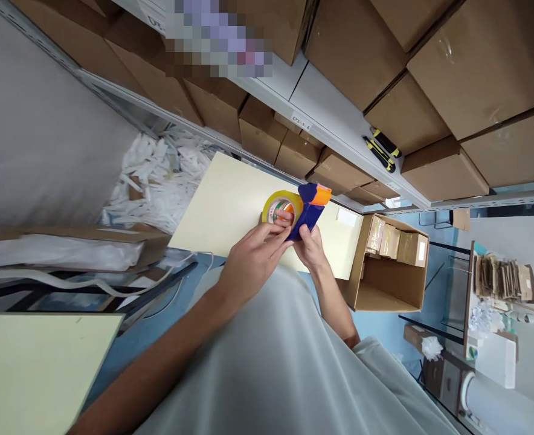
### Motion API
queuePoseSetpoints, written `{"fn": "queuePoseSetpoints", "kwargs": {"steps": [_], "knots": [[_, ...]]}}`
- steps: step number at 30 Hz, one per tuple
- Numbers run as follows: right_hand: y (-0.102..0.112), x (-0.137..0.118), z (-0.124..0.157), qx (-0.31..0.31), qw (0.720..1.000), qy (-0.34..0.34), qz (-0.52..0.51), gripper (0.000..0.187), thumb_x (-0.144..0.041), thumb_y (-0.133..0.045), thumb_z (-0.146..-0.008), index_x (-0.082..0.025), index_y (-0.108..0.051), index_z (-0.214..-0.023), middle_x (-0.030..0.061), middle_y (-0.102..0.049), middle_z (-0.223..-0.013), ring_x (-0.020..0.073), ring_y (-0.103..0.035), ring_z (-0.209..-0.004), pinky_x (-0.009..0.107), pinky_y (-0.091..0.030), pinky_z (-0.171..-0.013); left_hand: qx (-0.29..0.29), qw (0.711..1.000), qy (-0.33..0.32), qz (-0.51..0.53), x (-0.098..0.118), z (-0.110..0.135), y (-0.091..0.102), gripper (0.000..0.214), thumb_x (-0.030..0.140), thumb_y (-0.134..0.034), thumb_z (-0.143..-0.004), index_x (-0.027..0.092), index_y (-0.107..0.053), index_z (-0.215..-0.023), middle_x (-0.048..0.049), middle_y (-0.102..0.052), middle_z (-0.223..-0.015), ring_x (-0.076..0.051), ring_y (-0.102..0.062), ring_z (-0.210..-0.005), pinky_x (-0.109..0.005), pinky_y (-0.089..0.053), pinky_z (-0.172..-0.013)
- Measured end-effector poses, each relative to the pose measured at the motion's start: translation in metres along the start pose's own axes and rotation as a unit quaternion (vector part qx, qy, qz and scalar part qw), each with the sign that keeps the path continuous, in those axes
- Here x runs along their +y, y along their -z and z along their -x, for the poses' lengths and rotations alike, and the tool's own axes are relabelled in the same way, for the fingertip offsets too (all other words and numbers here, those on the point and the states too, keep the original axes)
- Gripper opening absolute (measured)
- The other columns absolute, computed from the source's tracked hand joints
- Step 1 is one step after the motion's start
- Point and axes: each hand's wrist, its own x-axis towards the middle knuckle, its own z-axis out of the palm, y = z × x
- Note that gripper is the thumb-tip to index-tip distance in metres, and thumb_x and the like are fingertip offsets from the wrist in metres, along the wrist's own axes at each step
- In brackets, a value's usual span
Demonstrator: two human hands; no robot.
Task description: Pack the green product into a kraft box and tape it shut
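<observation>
Above the pale table [217, 208], a roll of yellow packing tape [271, 199] sits against a blue tape dispenser [310, 216] with an orange front. My left hand [253, 257] grips the roll's near side, some fingertips reaching into its core. My right hand [311, 246] is closed around the dispenser's lower part, thumb on its near face. Whether the roll is seated on the dispenser's hub, I cannot tell.
An open cardboard box [389, 299] with small packages inside stands right of the table. Shelves of cartons [357, 54] run along the far side, holding two yellow-black utility knives [380, 154]. White paper strips [144, 181] are heaped at left.
</observation>
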Motion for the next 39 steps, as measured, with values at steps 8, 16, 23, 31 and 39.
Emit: {"fn": "queuePoseSetpoints", "kwargs": {"steps": [8, 16, 23, 31, 39], "knots": [[0.001, 0.007, 0.008, -0.001, 1.000, 0.012, 0.023, 0.090, -0.098, -0.090, -0.072, -0.027, -0.080, -0.126, 0.0142, -0.087, -0.130, 0.0413, -0.076, -0.145, 0.056, -0.070, -0.115, -0.007, 0.999, 0.037, 0.020, -0.001, 0.002, 0.003, 0.028, 0.044, -0.067, -0.113, 0.034, -0.088, -0.128, -0.0032, -0.084, -0.116, -0.025, -0.084, -0.108, -0.036, -0.072, -0.106], [0.019, 0.001, 0.022, 0.023, 0.978, 0.074, 0.195, 0.068, -0.077, -0.093, -0.088, -0.028, -0.076, -0.132, 0.0060, -0.086, -0.126, 0.0302, -0.081, -0.118, 0.046, -0.067, -0.114, 0.027, 0.992, 0.113, 0.055, -0.003, -0.007, 0.027, 0.026, 0.053, -0.075, -0.108, 0.031, -0.088, -0.110, -0.0021, -0.086, -0.108, -0.024, -0.083, -0.097, -0.039, -0.073, -0.099], [0.045, -0.004, 0.037, 0.006, 0.938, 0.076, 0.338, 0.053, -0.065, -0.093, -0.096, -0.029, -0.075, -0.131, 0.0038, -0.082, -0.116, 0.0279, -0.075, -0.105, 0.042, -0.065, -0.106, -0.003, 0.996, 0.073, 0.058, -0.007, -0.037, 0.054, 0.043, 0.056, -0.068, -0.109, 0.027, -0.082, -0.136, -0.0077, -0.080, -0.132, -0.022, -0.078, -0.104, -0.037, -0.071, -0.102], [0.071, -0.024, 0.052, -0.079, 0.825, 0.172, 0.533, 0.048, -0.065, -0.080, -0.107, -0.022, -0.072, -0.125, 0.0134, -0.079, -0.115, 0.0314, -0.074, -0.105, 0.048, -0.067, -0.097, -0.090, 0.988, 0.039, 0.122, -0.008, -0.050, 0.053, 0.036, 0.054, -0.071, -0.108, 0.026, -0.088, -0.123, -0.0088, -0.083, -0.125, -0.022, -0.075, -0.101, -0.035, -0.067, -0.088], [0.082, -0.036, 0.069, -0.139, 0.698, 0.335, 0.618, 0.022, -0.031, -0.074, -0.111, -0.023, -0.064, -0.129, 0.0136, -0.080, -0.114, 0.0343, -0.079, -0.109, 0.058, -0.068, -0.105, -0.080, 0.988, -0.037, 0.123, 0.014, -0.034, 0.065, 0.021, 0.042, -0.072, -0.114, 0.031, -0.085, -0.101, -0.0014, -0.086, -0.102, -0.020, -0.079, -0.096, -0.035, -0.066, -0.090]]}}
